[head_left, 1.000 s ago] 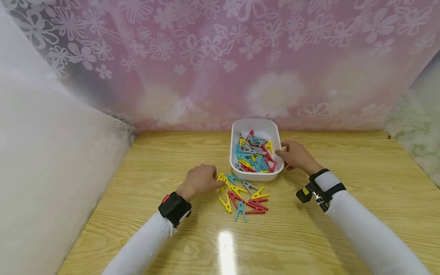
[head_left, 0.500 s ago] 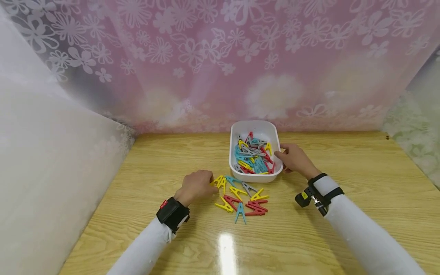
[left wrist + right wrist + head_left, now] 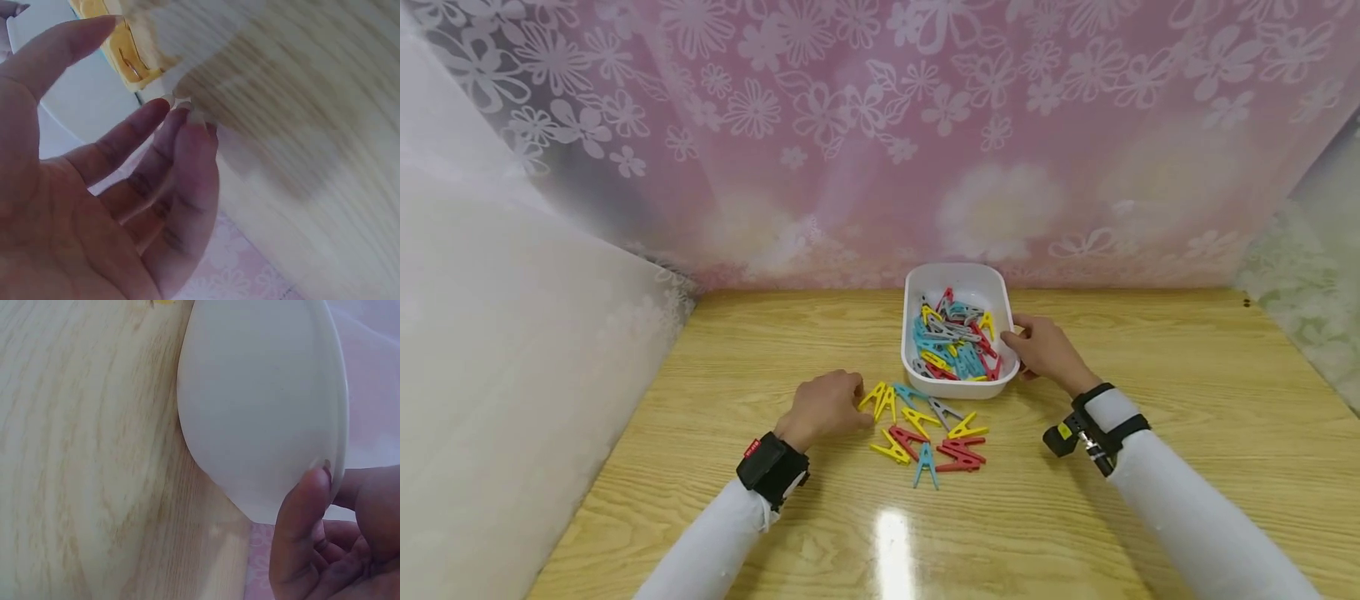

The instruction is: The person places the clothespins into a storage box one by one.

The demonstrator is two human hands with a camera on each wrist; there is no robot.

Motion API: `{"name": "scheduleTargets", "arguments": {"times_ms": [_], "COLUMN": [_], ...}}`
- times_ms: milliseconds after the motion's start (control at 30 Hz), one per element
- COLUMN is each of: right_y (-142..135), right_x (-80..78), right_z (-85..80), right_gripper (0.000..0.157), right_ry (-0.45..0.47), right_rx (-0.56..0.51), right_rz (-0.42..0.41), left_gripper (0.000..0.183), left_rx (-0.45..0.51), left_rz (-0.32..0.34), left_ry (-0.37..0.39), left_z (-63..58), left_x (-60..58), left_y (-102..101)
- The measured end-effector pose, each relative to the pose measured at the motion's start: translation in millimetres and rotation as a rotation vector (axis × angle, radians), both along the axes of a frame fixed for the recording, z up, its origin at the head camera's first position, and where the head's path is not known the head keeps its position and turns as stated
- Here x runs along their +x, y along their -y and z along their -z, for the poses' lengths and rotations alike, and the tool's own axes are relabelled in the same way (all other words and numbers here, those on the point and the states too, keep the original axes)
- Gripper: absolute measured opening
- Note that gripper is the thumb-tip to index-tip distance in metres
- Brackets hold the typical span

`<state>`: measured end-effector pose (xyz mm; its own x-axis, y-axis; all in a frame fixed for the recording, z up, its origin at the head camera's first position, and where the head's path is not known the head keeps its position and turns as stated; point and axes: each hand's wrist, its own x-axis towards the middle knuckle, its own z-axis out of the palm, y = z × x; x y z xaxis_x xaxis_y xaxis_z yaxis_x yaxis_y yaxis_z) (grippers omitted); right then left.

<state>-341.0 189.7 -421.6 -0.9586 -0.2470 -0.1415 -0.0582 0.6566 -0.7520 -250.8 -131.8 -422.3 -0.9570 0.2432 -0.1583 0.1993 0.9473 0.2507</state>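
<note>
My left hand (image 3: pixel 823 408) is low over the table, just left of two yellow clothespins (image 3: pixel 886 403) standing side by side. In the left wrist view its fingers (image 3: pixel 184 169) bend loosely, the thumb is apart from them, and nothing lies between. The thumb tip overlaps a yellow clothespin (image 3: pixel 128 59) there. My right hand (image 3: pixel 1048 352) holds the right rim of a white plastic tub (image 3: pixel 955 388), thumb on one side and fingers on the other, as the right wrist view shows. Inside the tub lie many grey, blue, red and yellow clothespins (image 3: pixel 951 333).
In front of the tub several more clothespins are spread on the wooden table (image 3: pixel 760 333), among them red ones (image 3: pixel 961 452), a blue one (image 3: pixel 925 465) and a grey one (image 3: pixel 943 410). A pink flowered curtain (image 3: pixel 850 167) hangs behind the table.
My left hand has drawn back a little to the left. The yellow clothespins beside it have shifted left and now stand next to each other. My right hand keeps its place on the tub.
</note>
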Motion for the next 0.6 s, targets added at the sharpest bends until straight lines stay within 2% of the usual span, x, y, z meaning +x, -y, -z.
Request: {"name": "scheduleTargets", "arguments": {"times_ms": [300,400,600], "right_y": [0,0,1], "right_x": [2.1,1.9,1.1], "right_z": [1.0,1.5,0.9], "right_gripper": [0.053,0.053,0.053], "right_ry": [-0.005,-0.003,-0.003], "right_rx": [-0.015,-0.021,-0.018], "right_rz": [0.002,0.002,0.003], "left_gripper": [0.038,0.038,0.028], "left_rx": [-0.067,-0.062,-0.049], "left_rz": [-0.019,-0.041,-0.093], "left_ry": [-0.001,-0.004,-0.011], "left_z": [-2.1,-1.2,2.1], "left_x": [-1.7,-2.0,-2.7], "left_y": [-12,-14,-14]}}
